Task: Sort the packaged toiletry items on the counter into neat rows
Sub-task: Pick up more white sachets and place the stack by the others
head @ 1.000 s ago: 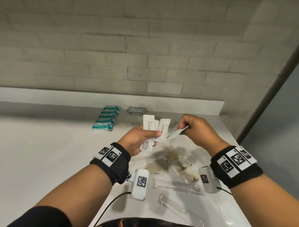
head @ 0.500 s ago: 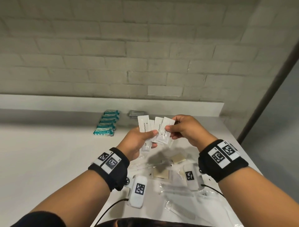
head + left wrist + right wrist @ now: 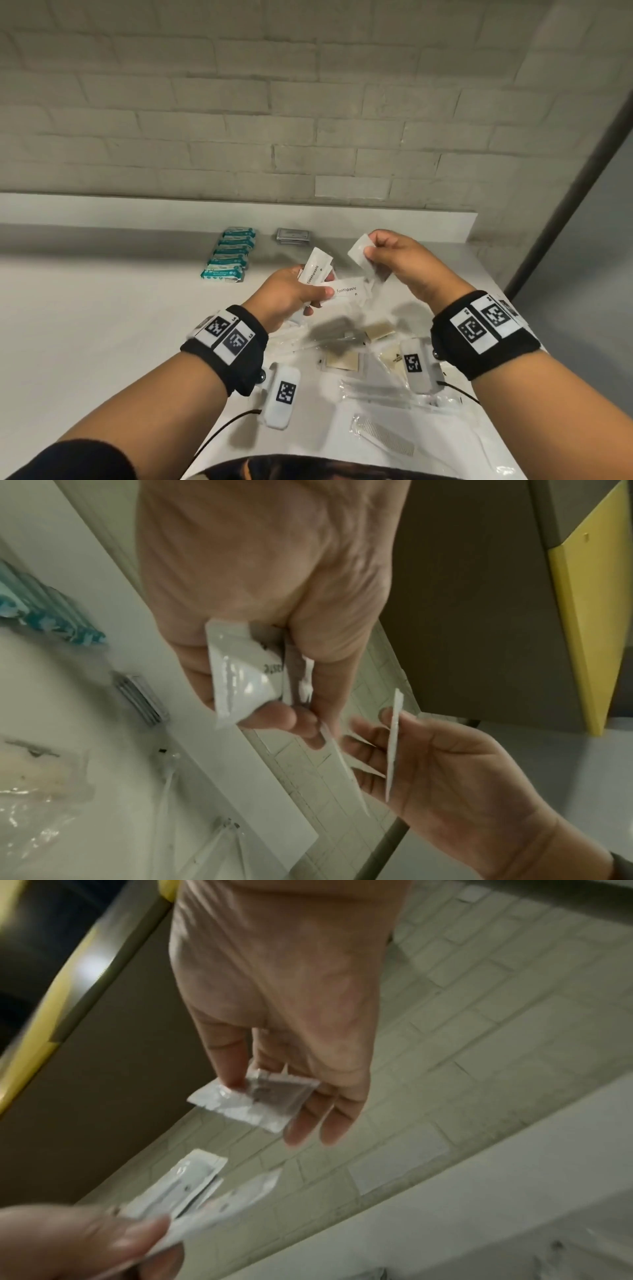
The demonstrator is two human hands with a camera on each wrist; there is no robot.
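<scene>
My left hand (image 3: 301, 294) grips a fan of white toothpaste sachets (image 3: 320, 274) above the white counter (image 3: 102, 325); the same sachets (image 3: 243, 669) show against its palm in the left wrist view. My right hand (image 3: 387, 257) pinches one white sachet (image 3: 361, 255) between thumb and fingers, a little right of and above the left hand's bunch. In the right wrist view that sachet (image 3: 255, 1103) hangs from the fingers, with the left hand's sachets (image 3: 195, 1191) below it.
A row of teal packets (image 3: 231, 255) and a grey foil stack (image 3: 293, 235) lie at the back by the raised ledge (image 3: 376, 222). Loose clear-wrapped items, beige packets (image 3: 342, 361) and a comb (image 3: 383, 437) lie scattered on the counter beneath my hands.
My right hand has pulled one sachet away from the left hand's bunch, up and to the right. The sachets in my left hand have shifted, one now lying sideways.
</scene>
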